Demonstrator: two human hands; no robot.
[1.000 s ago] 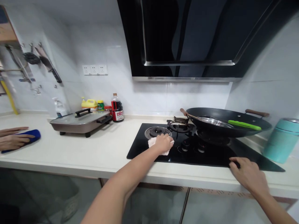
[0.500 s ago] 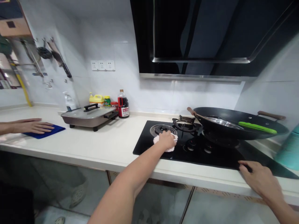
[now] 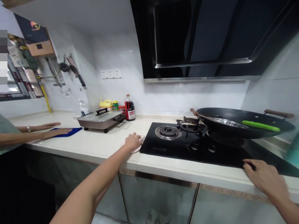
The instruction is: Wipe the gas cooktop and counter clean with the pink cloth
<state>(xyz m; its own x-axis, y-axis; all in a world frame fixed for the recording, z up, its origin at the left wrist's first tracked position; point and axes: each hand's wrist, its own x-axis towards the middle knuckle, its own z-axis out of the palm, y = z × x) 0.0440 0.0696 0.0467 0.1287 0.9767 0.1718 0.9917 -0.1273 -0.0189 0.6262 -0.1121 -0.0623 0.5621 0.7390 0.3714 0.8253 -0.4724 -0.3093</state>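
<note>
Probably light, soft and limp, the cloth (image 3: 135, 151), best gathered at its middle, sits bunched in the grip of the left hand (image 3: 132, 142) near the front edge of the worktop (image 3: 102, 146), beside the left edge of the stove (image 3: 173, 148), while the right hand (image 3: 266, 175) is loosely curled, seemingly empty.

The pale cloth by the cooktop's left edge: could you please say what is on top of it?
The left hand is on the cloth; only edges show. The cloth's middle and the countertop beneath cannot be seen.
</note>
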